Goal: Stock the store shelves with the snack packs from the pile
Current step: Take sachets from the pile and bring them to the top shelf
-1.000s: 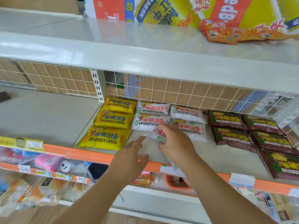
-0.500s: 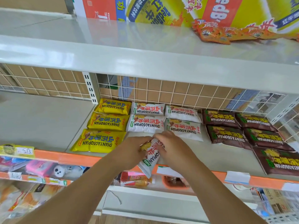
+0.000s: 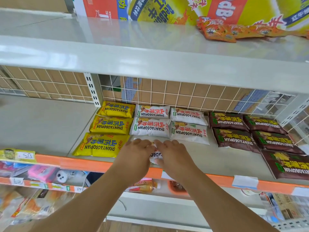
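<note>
The white snack pack (image 3: 156,156) lies flat on the shelf (image 3: 217,158), directly beneath both of my hands. Only a narrow strip of it shows in the gap between them. The lettering on that strip runs side to side, so I judge the long axis to be parallel to the orange front rail (image 3: 80,163), matching the packs already laid out. The rest of its outline is hidden.

Left hand (image 3: 136,155): palm down on the left part of the pack, fingers fairly straight, pointing away from me. Right hand (image 3: 174,154): palm down on the right part, fingers likewise extended. Both press on the pack rather than wrap it. I cannot tell where the thumbs sit.

Neither hand is nearer; the pack is centred between them.

Just beyond the fingertips sit the white packs (image 3: 150,128), two columns of two. The pack under my hands lines up with the column ahead of the left hand. Just outboard of the left hand lies the front yellow pack (image 3: 102,145). The brown packs (image 3: 234,139) lie well outboard of the right hand.

Judgement: the coming move is a short push straight away from me, closing the far edge on the white pack ahead, then a release. Keep the long axis square to the rail.
</note>
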The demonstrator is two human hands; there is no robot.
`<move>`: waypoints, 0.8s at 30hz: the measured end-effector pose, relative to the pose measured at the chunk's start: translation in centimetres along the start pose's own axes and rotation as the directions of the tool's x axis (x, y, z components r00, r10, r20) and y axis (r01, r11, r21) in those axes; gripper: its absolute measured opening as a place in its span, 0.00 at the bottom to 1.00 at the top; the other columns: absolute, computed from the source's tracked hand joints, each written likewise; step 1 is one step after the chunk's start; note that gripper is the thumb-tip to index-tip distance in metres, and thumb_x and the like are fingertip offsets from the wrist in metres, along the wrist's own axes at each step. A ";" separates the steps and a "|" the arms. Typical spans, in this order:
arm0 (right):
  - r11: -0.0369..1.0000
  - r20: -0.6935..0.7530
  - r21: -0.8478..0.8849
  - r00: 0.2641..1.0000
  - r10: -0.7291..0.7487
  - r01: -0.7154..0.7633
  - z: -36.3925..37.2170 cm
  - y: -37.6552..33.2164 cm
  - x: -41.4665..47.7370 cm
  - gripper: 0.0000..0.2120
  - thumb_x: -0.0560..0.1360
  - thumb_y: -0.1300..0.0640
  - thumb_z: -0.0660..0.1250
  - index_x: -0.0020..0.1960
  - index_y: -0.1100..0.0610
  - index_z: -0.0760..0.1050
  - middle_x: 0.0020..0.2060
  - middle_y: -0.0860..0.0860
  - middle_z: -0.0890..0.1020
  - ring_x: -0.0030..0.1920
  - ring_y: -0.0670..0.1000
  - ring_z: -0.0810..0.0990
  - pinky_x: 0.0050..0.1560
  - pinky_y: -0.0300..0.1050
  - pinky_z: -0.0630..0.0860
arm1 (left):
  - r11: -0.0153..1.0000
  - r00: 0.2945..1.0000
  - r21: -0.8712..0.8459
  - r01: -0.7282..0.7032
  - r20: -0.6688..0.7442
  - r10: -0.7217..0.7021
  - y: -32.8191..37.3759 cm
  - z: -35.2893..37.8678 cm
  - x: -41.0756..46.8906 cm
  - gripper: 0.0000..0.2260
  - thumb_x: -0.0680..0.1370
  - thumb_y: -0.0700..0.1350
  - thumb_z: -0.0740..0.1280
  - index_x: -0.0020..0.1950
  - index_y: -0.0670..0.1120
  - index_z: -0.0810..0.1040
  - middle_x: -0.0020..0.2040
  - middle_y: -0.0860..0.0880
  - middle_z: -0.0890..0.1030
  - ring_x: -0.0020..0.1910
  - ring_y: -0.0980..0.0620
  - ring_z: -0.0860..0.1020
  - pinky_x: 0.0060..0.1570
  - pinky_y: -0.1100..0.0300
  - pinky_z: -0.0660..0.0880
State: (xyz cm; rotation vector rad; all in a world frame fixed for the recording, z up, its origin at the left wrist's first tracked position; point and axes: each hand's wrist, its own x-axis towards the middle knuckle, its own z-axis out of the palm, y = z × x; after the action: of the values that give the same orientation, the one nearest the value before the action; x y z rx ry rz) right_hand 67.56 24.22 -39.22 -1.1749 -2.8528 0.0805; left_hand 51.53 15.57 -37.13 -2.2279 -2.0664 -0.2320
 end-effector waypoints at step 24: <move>0.951 -0.153 0.272 0.982 -0.111 0.150 2.3 0.7 -2.5 0.27 0.77 0.57 0.60 0.76 0.55 0.69 0.74 0.47 0.68 0.77 0.50 0.60 0.72 0.46 0.69 | 0.993 0.962 0.089 0.079 0.254 -0.099 2.2 2.4 -3.5 0.35 0.74 0.65 0.55 0.71 0.43 0.76 0.70 0.33 0.74 0.70 0.32 0.73 0.63 0.39 0.75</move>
State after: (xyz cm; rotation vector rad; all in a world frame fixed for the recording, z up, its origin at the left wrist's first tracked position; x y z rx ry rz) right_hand 69.69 22.91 -41.61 -0.8975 -2.6778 0.3734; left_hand 53.56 12.38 -40.04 -2.2235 -2.2619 0.1405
